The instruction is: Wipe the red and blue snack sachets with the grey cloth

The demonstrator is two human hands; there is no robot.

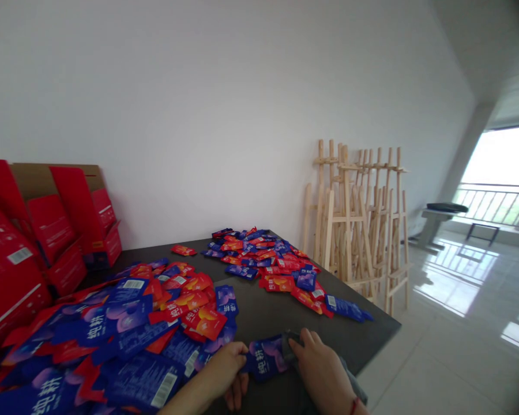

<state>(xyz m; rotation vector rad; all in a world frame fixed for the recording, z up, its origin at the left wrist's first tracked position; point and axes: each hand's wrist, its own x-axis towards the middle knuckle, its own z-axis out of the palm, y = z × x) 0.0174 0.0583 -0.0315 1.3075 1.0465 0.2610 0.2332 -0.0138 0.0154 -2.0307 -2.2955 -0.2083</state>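
A blue pouch (266, 357) with white lettering and purple fruit print lies low over the dark table, between my two hands. My left hand (225, 373) pinches its left end between thumb and fingers. Under my right hand (322, 366) is a grey cloth (290, 349), gripped in the fingers and pressed over the pouch's right end, which it covers. Part of the cloth hangs below my right wrist. Close to my left forearm, a big heap of blue and red pouches (125, 328) spreads across the table's left side.
At the table's far end lies a second pile of pouches (259, 259), with one blue pouch (348, 308) near the right edge of the table (251, 300). Open red cartons (64, 230) stand at the left. Wooden easels (350, 219) lean beyond the table by the wall.
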